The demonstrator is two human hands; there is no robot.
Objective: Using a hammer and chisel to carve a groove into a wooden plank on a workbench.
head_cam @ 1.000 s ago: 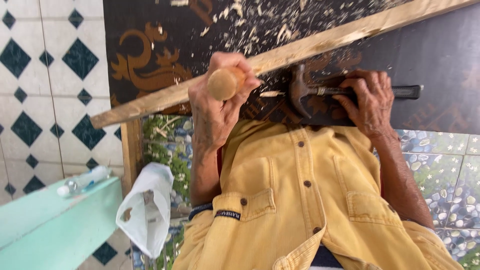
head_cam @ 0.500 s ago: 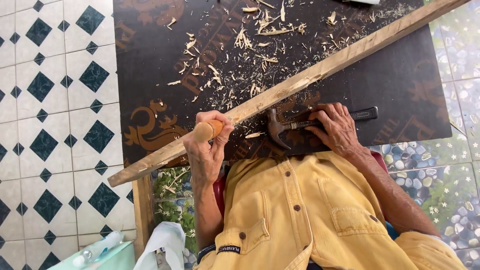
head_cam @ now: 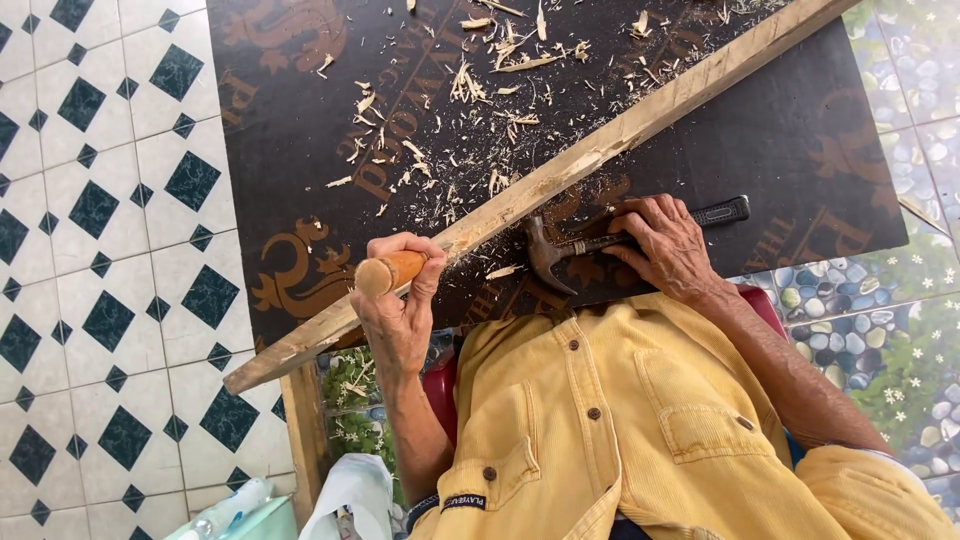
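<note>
Two hands are seen at work on a dark board (head_cam: 300, 120) laid over the tiled floor (head_cam: 80, 250). A round wooden tool handle (head_cam: 392, 272) is gripped in the left hand (head_cam: 400, 310), fingers curled tightly around it, its butt end turned toward the camera and its far end pressed against a long pale wooden strip (head_cam: 560, 175). That strip is laid diagonally across the board, from lower left up to upper right. A claw hammer (head_cam: 600, 243) is grasped around its handle by the right hand (head_cam: 665, 245), with the head resting on the board just below the strip and the dark grip sticking out to the right. Wood shavings (head_cam: 450, 110) are scattered thickly over the board above the strip. Compared with half a second ago, more of the board and its shavings is taken in, and the hands are seen lower in the view; the grip on both tools is unchanged, and the hammer is still held low against the board. A yellow shirt (head_cam: 640, 430) fills the lower part of the picture, and a white cloth (head_cam: 350, 495) is seen at the bottom edge
</note>
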